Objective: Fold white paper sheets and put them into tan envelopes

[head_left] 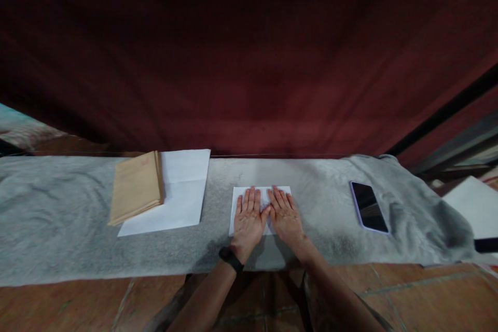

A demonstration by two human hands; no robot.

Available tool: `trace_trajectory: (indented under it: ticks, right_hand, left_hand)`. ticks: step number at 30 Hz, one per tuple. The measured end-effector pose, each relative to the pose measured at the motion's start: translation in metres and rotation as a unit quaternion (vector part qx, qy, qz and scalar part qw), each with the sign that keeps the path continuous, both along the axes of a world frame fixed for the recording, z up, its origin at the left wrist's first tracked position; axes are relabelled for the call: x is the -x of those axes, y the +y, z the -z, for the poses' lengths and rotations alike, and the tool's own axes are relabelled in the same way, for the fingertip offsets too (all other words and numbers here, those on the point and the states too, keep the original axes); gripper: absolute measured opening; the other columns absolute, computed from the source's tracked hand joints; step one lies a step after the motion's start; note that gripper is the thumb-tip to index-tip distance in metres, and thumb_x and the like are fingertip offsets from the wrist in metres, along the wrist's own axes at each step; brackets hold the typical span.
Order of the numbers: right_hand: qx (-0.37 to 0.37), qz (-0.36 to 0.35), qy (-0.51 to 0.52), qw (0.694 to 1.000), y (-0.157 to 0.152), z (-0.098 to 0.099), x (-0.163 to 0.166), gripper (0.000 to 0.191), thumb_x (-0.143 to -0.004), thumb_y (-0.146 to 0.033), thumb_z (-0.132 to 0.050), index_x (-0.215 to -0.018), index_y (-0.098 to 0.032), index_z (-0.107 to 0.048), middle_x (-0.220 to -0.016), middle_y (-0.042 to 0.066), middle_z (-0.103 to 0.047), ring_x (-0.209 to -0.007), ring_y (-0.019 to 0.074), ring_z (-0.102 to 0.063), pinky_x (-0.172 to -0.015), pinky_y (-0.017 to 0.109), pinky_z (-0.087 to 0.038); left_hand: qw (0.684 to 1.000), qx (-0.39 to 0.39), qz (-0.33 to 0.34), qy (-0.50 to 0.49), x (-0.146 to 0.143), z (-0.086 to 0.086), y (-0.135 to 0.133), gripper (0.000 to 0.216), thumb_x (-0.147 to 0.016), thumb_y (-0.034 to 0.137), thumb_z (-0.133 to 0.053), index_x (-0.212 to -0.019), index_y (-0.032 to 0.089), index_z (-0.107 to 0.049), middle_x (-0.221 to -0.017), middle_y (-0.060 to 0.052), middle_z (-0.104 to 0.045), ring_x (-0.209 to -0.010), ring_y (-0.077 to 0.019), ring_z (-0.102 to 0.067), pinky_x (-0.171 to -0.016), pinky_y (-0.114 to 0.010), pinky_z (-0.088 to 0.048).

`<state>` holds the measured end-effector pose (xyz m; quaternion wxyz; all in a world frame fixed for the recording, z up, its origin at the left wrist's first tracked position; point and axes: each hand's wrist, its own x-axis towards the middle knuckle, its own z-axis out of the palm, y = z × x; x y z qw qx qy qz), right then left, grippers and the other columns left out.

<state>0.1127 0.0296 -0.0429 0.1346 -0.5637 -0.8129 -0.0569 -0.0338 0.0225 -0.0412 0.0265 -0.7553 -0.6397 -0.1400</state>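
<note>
A small folded white sheet of paper point(238, 196) lies on the grey cloth point(58, 218) in front of me. My left hand point(248, 220) rests flat on its left half, fingers stretched out and together. My right hand point(285, 212) lies flat on the right half, fingers also extended. The two thumbs touch in the middle. A black band sits on my left wrist. Much of the sheet is hidden under my hands.
To the left lies a stack of brown envelopes point(135, 187) partly on top of white paper sheets point(182, 192). A dark phone point(369, 206) lies face up at the right. A dark red curtain point(249, 62) hangs behind. More white paper point(472, 205) shows at the far right.
</note>
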Motion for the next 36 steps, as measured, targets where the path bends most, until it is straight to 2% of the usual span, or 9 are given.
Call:
trace_trajectory:
  ticks: [5, 11, 14, 17, 19, 26, 36]
  right_hand:
    - [-0.017, 0.032, 0.020, 0.999, 0.002, 0.006, -0.014, 0.050, -0.106, -0.031, -0.032, -0.151, -0.011, -0.043, -0.158, 0.014, -0.040, -0.144, 0.0282, -0.041, -0.119, 0.050, -0.028]
    - [-0.034, 0.092, 0.047, 0.994, 0.002, 0.005, -0.022, 0.055, -0.106, -0.032, -0.028, -0.154, -0.005, -0.036, -0.155, 0.021, -0.042, -0.144, 0.0321, -0.040, -0.118, 0.055, -0.028]
    - [-0.010, 0.035, 0.065, 0.997, -0.001, 0.003, -0.008, 0.055, -0.106, -0.029, -0.025, -0.157, -0.009, -0.031, -0.159, 0.017, -0.038, -0.148, 0.0269, -0.034, -0.119, 0.050, -0.030]
    - [0.014, -0.032, 0.057, 0.998, -0.007, 0.001, 0.008, 0.052, -0.106, -0.025, -0.024, -0.154, -0.011, -0.037, -0.160, 0.013, -0.038, -0.149, 0.0227, -0.032, -0.122, 0.046, -0.026]
    - [0.016, -0.048, 0.045, 0.998, -0.011, 0.000, 0.013, 0.050, -0.107, -0.024, -0.025, -0.152, -0.010, -0.041, -0.159, 0.013, -0.039, -0.149, 0.0229, -0.032, -0.124, 0.045, -0.022]
    - [0.004, -0.028, 0.020, 0.999, -0.013, 0.002, 0.001, 0.049, -0.107, -0.030, -0.031, -0.152, -0.014, -0.042, -0.160, 0.013, -0.037, -0.149, 0.0256, -0.033, -0.121, 0.049, -0.025]
    - [-0.029, 0.025, 0.029, 0.999, -0.007, 0.008, -0.020, 0.055, -0.107, -0.037, -0.031, -0.156, -0.012, -0.035, -0.159, 0.016, -0.038, -0.146, 0.0290, -0.038, -0.119, 0.050, -0.026]
  left_hand:
    - [1.000, -0.016, -0.006, 0.008, 0.006, 0.000, -0.003, 0.058, -0.103, 0.037, -0.032, -0.155, 0.011, -0.034, -0.161, -0.015, -0.035, -0.151, -0.0258, -0.030, -0.123, -0.049, -0.025]
    - [1.000, -0.003, -0.011, 0.013, 0.001, -0.002, -0.005, 0.057, -0.103, 0.037, -0.034, -0.153, 0.009, -0.036, -0.162, -0.017, -0.032, -0.151, -0.0290, -0.028, -0.123, -0.050, -0.025]
    - [1.000, 0.004, -0.010, 0.005, 0.000, -0.002, -0.005, 0.056, -0.102, 0.035, -0.038, -0.154, 0.014, -0.037, -0.163, -0.016, -0.030, -0.152, -0.0295, -0.026, -0.123, -0.052, -0.024]
    - [1.000, 0.020, -0.004, 0.008, -0.001, -0.002, -0.006, 0.055, -0.101, 0.029, -0.040, -0.154, 0.016, -0.037, -0.165, -0.014, -0.027, -0.153, -0.0305, -0.023, -0.124, -0.053, -0.022]
    - [0.999, 0.033, 0.000, 0.010, -0.001, -0.002, -0.006, 0.056, -0.100, 0.026, -0.039, -0.155, 0.016, -0.036, -0.165, -0.012, -0.027, -0.153, -0.0308, -0.021, -0.124, -0.054, -0.020]
    - [0.999, 0.038, 0.002, -0.007, 0.008, -0.004, -0.005, 0.056, -0.101, 0.026, -0.037, -0.157, 0.019, -0.033, -0.165, -0.009, -0.026, -0.154, -0.0256, -0.021, -0.125, -0.050, -0.020]
    - [0.998, 0.011, -0.062, 0.011, 0.034, -0.005, -0.010, 0.057, -0.103, 0.032, -0.031, -0.155, 0.009, -0.034, -0.162, -0.015, -0.032, -0.151, -0.0248, -0.028, -0.124, -0.046, -0.024]
